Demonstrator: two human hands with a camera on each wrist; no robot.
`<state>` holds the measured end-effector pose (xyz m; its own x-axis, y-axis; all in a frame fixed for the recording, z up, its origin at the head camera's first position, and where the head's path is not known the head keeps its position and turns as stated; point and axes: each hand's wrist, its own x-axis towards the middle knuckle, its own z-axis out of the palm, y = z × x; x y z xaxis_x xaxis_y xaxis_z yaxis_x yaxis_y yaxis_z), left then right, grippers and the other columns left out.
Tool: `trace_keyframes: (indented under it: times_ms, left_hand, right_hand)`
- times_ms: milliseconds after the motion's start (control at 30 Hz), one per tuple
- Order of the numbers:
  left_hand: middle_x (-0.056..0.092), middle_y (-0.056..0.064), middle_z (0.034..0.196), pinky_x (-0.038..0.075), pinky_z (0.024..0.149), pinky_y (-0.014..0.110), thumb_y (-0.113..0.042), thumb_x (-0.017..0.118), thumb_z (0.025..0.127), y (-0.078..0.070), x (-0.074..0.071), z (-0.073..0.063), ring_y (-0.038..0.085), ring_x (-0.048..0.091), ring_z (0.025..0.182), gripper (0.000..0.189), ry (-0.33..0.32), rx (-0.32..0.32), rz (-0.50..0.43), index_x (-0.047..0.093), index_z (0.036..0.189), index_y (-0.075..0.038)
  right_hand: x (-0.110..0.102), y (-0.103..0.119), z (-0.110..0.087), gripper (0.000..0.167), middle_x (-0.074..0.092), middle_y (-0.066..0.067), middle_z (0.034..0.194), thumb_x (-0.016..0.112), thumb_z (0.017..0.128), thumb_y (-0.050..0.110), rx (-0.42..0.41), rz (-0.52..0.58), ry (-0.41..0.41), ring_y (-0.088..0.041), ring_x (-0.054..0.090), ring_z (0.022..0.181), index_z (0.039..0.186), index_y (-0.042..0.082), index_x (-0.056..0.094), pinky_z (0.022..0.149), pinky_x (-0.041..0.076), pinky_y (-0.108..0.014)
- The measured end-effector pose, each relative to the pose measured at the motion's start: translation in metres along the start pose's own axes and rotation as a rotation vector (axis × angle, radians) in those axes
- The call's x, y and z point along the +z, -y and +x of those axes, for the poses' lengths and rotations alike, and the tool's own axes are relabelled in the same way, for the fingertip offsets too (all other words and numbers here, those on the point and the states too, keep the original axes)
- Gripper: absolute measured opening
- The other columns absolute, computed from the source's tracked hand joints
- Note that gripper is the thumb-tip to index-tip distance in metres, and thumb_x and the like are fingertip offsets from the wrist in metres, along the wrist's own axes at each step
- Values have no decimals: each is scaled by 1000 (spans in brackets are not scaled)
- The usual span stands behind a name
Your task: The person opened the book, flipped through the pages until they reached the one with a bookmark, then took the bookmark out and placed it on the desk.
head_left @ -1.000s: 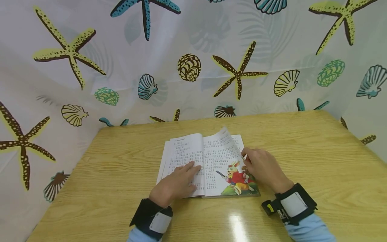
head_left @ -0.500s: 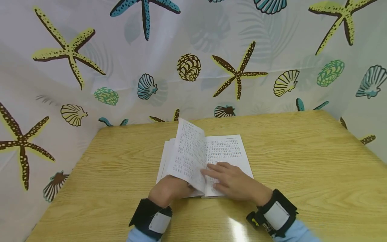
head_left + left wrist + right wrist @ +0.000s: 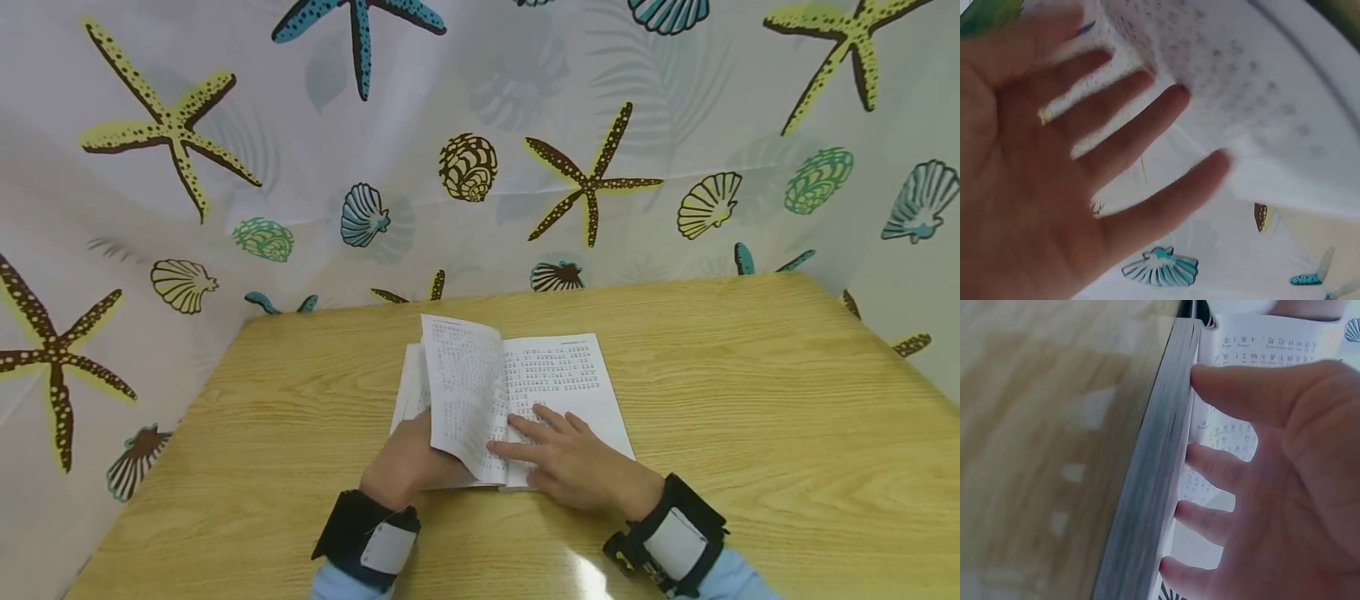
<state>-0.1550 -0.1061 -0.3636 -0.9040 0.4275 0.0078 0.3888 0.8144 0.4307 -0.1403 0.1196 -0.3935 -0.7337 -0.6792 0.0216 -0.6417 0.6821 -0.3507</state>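
Observation:
An open book (image 3: 566, 375) of printed text lies in the middle of the wooden table (image 3: 750, 400). One page (image 3: 465, 392) stands half-turned, curling over to the left side. My left hand (image 3: 405, 462) lies on the book's left half with its fingers hidden under that page. In the left wrist view the left hand (image 3: 1085, 162) is spread flat, the page (image 3: 1260, 75) just past its fingertips. My right hand (image 3: 573, 462) rests on the right page with straight fingers, the index tip against the turning page. In the right wrist view the right hand (image 3: 1272, 487) has its fingers on the paper beside the page block's edge (image 3: 1154, 487).
A curtain (image 3: 480, 167) printed with starfish and shells closes off the table's back and both sides. Both wrists carry black straps. The table's left edge (image 3: 150, 467) runs close to the curtain.
The page with the rabbit picture has been turned from right to left and now falls over my left hand. My right hand moved left from the page's outer edge towards the spine.

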Motion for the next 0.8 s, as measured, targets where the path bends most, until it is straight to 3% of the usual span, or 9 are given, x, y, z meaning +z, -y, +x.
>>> trace_keyframes:
  times_ms: [133, 200, 267, 300, 367, 533, 600, 733, 800]
  left_hand:
    - [65, 21, 124, 59, 78, 49, -5, 77, 89, 2, -11, 6, 34, 67, 103, 47, -400, 99, 236, 60, 132, 4]
    - [62, 24, 129, 59, 78, 51, -5, 71, 94, 1, -15, 10, 39, 65, 109, 42, -576, 141, 274, 58, 133, 6]
    - [62, 25, 129, 57, 83, 53, -9, 66, 99, 1, -17, 12, 41, 64, 112, 37, -674, 174, 248, 60, 132, 5]
    - [62, 24, 130, 56, 86, 55, -11, 66, 99, 1, -17, 13, 41, 62, 116, 37, -677, 190, 237, 61, 131, 5]
    - [61, 22, 133, 52, 93, 57, -16, 66, 100, 1, -16, 13, 39, 59, 122, 35, -605, 215, 254, 63, 130, 2]
    - [58, 15, 143, 40, 107, 60, -25, 69, 98, 0, -9, 9, 35, 52, 133, 33, -247, 216, 354, 69, 126, -8]
    - [54, 15, 147, 38, 109, 61, -25, 71, 97, -1, -7, 8, 36, 50, 135, 38, -119, 180, 332, 67, 132, -10]
    - [41, 15, 158, 37, 111, 59, -23, 72, 95, -3, -1, 6, 40, 40, 142, 57, 153, 49, 190, 54, 148, -12]
    - [37, 16, 160, 36, 112, 57, -21, 73, 94, -4, 2, 6, 41, 36, 144, 62, 245, -15, 128, 50, 151, -12]
  right_hand:
    - [0, 3, 1, 51, 45, -17, 154, 59, 100, 9, 9, -25, 2, -50, 34, 141, 147, 26, 56, 105, 31, -74]
    - [-1, 4, 1, 51, 45, -17, 154, 60, 100, 9, 13, -37, 5, -50, 35, 141, 147, 27, 56, 104, 32, -74]
    - [-1, 4, 1, 51, 45, -16, 154, 61, 100, 10, 18, -45, 11, -50, 35, 141, 147, 27, 56, 104, 32, -74]
    - [-1, 5, 1, 51, 45, -16, 154, 61, 100, 10, 19, -48, 13, -50, 35, 141, 147, 27, 56, 104, 32, -74]
    - [-1, 5, 2, 51, 45, -16, 155, 61, 100, 10, 20, -57, 19, -50, 35, 141, 148, 27, 55, 105, 32, -74]
    - [-1, 5, 2, 51, 44, -16, 155, 61, 100, 11, 16, -63, 28, -49, 35, 142, 149, 28, 54, 105, 32, -74]
    - [-1, 5, 2, 52, 43, -16, 156, 61, 101, 12, 16, -62, 30, -50, 34, 142, 149, 28, 53, 105, 32, -74]
    - [-2, 5, 1, 51, 42, -16, 157, 61, 101, 11, 17, -60, 29, -49, 34, 142, 149, 27, 54, 106, 31, -74]
    - [-1, 5, 1, 51, 42, -15, 157, 61, 101, 11, 18, -59, 29, -49, 34, 143, 148, 27, 55, 106, 31, -74]
